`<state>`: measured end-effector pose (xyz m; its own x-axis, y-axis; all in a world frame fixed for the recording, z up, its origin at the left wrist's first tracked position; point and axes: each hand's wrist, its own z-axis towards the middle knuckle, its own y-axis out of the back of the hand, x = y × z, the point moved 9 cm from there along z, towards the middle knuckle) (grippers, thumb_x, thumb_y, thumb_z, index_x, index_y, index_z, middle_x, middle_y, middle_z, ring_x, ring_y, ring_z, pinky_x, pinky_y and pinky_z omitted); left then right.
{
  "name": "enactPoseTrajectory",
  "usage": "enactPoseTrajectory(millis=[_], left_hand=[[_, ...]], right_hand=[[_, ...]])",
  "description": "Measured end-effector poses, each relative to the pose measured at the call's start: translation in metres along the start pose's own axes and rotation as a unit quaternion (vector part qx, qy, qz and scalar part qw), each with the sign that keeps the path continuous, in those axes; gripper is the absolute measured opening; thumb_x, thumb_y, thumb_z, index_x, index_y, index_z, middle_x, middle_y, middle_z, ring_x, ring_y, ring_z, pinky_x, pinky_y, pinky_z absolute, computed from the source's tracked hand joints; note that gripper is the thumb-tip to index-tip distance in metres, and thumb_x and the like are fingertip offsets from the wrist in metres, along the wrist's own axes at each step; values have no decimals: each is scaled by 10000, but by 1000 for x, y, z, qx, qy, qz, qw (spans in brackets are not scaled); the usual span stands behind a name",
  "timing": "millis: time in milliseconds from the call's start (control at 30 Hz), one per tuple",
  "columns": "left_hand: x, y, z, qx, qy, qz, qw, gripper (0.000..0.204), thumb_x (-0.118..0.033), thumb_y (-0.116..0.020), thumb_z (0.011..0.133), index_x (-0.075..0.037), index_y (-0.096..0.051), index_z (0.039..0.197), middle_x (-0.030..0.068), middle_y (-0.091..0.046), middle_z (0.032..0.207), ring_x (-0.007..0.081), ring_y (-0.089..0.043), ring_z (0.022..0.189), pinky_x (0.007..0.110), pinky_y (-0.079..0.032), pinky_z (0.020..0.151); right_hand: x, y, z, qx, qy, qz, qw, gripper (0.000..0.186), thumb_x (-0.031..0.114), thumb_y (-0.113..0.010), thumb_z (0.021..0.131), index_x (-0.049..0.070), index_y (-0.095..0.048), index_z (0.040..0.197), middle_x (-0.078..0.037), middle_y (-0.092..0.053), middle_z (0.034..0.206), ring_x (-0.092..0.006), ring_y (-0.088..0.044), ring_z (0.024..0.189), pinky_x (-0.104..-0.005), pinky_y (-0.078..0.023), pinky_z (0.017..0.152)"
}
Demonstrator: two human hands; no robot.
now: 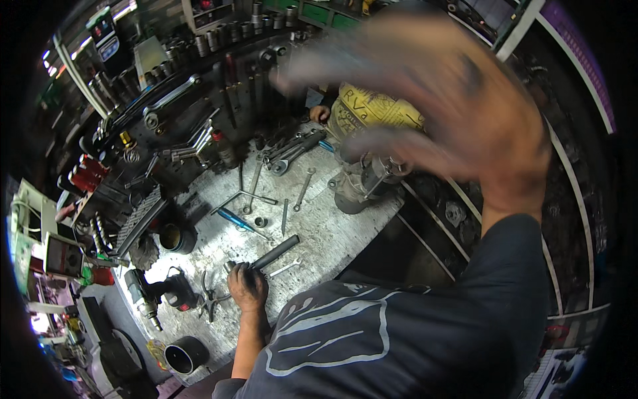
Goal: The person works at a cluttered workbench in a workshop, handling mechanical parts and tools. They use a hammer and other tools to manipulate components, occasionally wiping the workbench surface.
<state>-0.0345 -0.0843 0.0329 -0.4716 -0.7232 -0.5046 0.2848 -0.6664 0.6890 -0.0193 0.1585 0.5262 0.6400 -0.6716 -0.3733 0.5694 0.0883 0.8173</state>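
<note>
Steady dark bar [278, 252] jutting beyond left hand [248, 286], seemingly gripped there; bring wide-spread right hand [465, 100] down gently.

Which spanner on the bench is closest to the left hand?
The silver spanner just right of the left hand, beside the dark bar; the other spanners lie farther up the bench.

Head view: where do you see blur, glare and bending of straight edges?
In the head view, the raised right hand looks motion-blurred, the left hand much sharper; glare whitens the table beside the blue screwdriver; the purple panel bows near the dark rim.
</note>
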Motion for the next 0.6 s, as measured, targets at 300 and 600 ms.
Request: enactPoseTrajectory(millis=[300,600], left_hand=[[20,-8,-8,47,40,-38,997,398,-169,-739,878,-45,-662,1249,197,-673,1218,411,-627,1136,503,-467,1026],[-72,-31,41,204,123,-191,952,435,-79,-757,903,2,-642,1315,111,-740,916,223,-723,824,357,-578,801]], right_hand=[[40,-137,-337,15,-658,473,586,502,344,-802,947,15,-697,1311,-155,-769,1070,-264,-757,930,-372,-585,852],[176,-268,-414,197,-603,468,615,625,413,-704,1012,79,-537,1513,-203,-712,1268,-343,-681,1180,-458,-530,997]])
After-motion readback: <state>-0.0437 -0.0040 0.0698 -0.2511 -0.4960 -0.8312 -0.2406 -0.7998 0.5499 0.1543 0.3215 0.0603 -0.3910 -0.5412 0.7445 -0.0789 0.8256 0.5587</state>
